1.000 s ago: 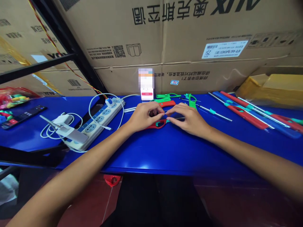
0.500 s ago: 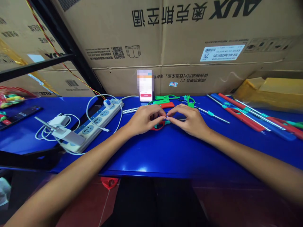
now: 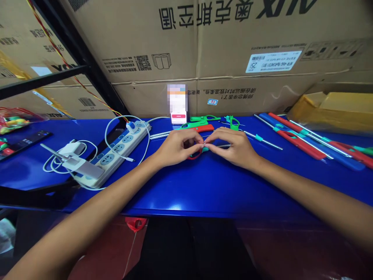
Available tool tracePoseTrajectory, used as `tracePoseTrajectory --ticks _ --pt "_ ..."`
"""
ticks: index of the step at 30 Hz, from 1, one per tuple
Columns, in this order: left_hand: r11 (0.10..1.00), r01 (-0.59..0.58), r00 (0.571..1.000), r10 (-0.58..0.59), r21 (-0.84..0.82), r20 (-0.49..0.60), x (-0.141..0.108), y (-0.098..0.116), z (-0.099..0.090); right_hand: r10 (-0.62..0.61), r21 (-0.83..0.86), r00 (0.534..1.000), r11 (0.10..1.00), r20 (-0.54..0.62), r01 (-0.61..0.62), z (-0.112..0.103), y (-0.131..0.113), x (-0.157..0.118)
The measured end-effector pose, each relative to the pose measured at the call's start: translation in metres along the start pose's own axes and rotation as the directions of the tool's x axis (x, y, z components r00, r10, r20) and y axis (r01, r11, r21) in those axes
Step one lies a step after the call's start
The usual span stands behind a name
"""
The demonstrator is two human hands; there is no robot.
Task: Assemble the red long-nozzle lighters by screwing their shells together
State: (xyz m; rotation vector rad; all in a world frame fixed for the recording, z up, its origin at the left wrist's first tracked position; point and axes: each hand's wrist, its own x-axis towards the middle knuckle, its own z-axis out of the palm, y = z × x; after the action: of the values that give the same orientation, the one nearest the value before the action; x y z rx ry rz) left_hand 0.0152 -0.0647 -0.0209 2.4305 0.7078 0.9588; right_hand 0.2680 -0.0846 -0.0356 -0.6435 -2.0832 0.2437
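tiny pale piece, shape unclear, is pinched shut between left hand and right hand above glossy blue tabletop

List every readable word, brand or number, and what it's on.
"AUX": large carton, cropped.
"奥克斯空调": large carton, upside down.
"师傅您辛苦了!": large carton.
"请在搬运时对我温柔些,谢谢您": large carton.
"25": white label.
"AUX": left carton.
Too small or blurred: blue sticker, phone screen, remaining print.
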Motion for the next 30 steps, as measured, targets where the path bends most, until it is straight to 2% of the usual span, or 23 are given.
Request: tracePoseTrajectory --ticks 5,9,15,18,20,22,26,30 --pt "1.0 -0.02 0.999 0.021 0.022 -0.034 0.0 0.003 0.003 0.077 0.024 0.997 0.997 0.012 -0.078 0.002 -0.001 0.0" --pt "0.998 -0.011 1.0 0.012 0.058 -0.012 0.0 0.0 0.002 0.108 0.001 0.994 0.994 0.002 -0.108 0.003 -0.003 0.001" --pt "0.933 0.099 0.995 -0.085 0.345 -0.055 0.0 -0.027 -0.025 0.232 -0.024 0.973 0.972 -0.012 -0.232 -0.008 0.002 0.0" --pt "0.899 0.117 0.985 -0.16 0.423 0.068 -0.001 -0.043 -0.034 0.301 -0.024 0.954 0.953 0.0 -0.301 -0.016 0.012 -0.002" --pt "0.899 0.096 0.97 -0.181 0.428 0.161 -0.002 -0.05 -0.033 0.34 -0.018 0.94 0.94 0.001 -0.34 -0.019 0.019 -0.002" --pt "0.896 0.105 0.959 -0.207 0.43 0.196 -0.002 -0.053 -0.028 0.355 -0.005 0.935 0.935 0.003 -0.355 -0.02 0.024 -0.003" --pt "0.913 0.207 0.957 -0.263 0.352 0.12 -0.001 -0.051 -0.025 0.347 -0.042 0.937 0.938 0.035 -0.345 -0.021 0.03 -0.002" --pt "0.94 0.319 0.947 -0.311 0.125 -0.076 -0.001 -0.05 -0.035 0.366 -0.062 0.927 0.93 0.079 -0.362 -0.022 0.034 -0.003"
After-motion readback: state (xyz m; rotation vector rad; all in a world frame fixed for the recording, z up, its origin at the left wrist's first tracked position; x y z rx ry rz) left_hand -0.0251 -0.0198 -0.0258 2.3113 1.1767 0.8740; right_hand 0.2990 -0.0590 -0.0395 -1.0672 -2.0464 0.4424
